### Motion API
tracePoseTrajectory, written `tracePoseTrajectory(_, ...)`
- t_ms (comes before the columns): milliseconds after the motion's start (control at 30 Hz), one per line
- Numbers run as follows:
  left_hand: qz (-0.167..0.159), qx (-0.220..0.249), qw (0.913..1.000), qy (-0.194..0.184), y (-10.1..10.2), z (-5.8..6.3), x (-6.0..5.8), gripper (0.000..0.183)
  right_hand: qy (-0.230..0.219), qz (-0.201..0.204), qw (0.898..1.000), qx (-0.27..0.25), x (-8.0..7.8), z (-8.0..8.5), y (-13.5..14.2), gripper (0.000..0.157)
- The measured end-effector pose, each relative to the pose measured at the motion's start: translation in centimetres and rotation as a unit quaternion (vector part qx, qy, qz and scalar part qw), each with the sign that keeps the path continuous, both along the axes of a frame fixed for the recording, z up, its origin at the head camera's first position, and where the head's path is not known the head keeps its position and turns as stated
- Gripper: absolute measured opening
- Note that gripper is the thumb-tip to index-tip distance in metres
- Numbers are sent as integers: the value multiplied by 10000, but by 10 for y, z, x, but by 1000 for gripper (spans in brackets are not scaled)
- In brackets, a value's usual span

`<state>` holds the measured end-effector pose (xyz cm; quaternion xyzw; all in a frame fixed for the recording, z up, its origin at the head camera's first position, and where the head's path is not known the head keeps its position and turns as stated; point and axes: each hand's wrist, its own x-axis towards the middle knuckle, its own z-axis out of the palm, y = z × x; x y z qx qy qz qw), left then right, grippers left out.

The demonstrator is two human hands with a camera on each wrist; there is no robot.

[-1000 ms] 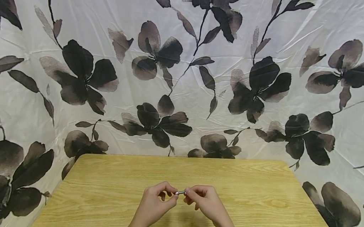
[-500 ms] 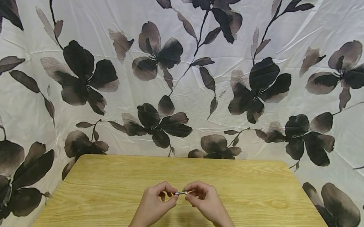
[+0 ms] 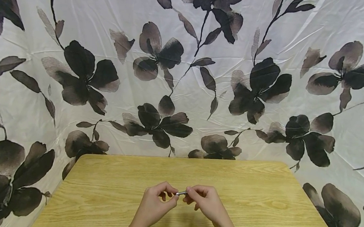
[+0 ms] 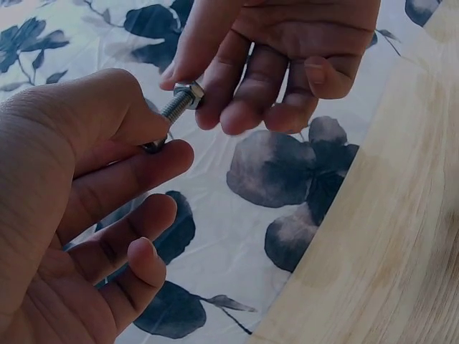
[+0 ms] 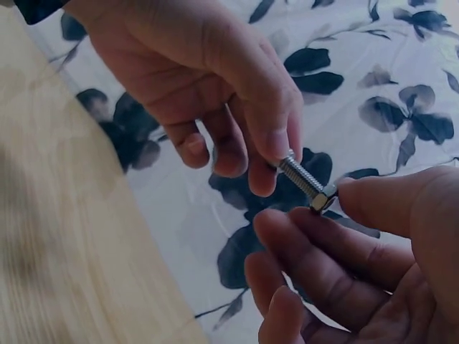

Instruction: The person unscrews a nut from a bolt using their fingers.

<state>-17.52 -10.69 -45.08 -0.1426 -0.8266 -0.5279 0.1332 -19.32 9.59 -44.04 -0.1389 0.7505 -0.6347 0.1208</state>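
Above the table, a small threaded metal bolt (image 5: 301, 176) spans the gap between my two hands. My left hand (image 3: 156, 203) pinches one end between thumb and index finger, hiding most of that end. At the other end sits a hex nut (image 5: 325, 198), though its far face is partly covered. My right hand (image 3: 207, 203) has its thumb and index finger against opposite sides of the nut. In the left wrist view the nut (image 4: 189, 92) shows beside the right thumb, and the remaining fingers of both hands are loosely bent.
Below the hands lies a wooden table (image 3: 116, 172) with rounded far corners. A white cloth (image 3: 206, 136) with dark flower prints hangs behind it and along both sides.
The right thumb and fingers lifted and spread at the nut half a second ago, then came back down to much the same pinch. The left hand and bolt stay nearly still.
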Motion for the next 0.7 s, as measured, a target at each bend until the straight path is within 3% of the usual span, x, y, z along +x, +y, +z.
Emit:
tracePoseTrajectory(433, -107, 254, 9995, 162, -1, -3, -1, 18, 420, 245, 9984, -288, 1, 0, 1, 21)
tracePoseTrajectory(700, -94, 391, 9991, 139, 0, -1, -1, 24, 517, 263, 9980, -265, 1, 0, 0, 29)
